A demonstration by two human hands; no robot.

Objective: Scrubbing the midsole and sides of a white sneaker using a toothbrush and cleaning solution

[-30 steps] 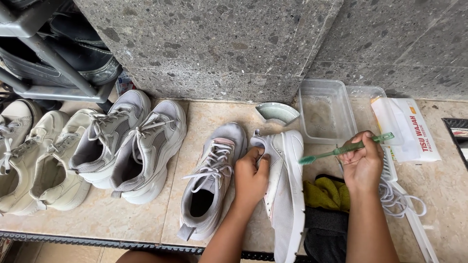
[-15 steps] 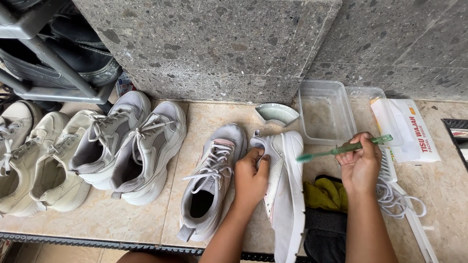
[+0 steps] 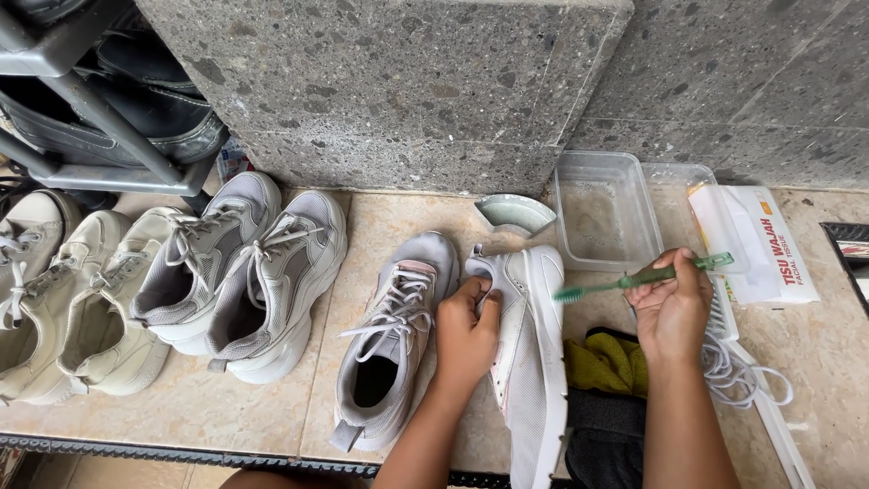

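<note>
Your left hand (image 3: 466, 333) clamps the white shoe (image 3: 528, 344) on its side on the tiled floor (image 3: 226, 407), fingers curled over the upper so the sole edge faces the brush. Your right hand (image 3: 672, 310) is closed around a green toothbrush (image 3: 644, 277), bristles just beside the shoe's sole. The shoe's grey partner (image 3: 391, 340) stands upright to its left, laces loose. Beyond the shoe's toe, a clear plastic tub (image 3: 605, 213) sits against the stone wall. A yellow-green cloth (image 3: 605, 362) lies bunched right of the shoe, a loose white lace (image 3: 738, 376) just past it.
</note>
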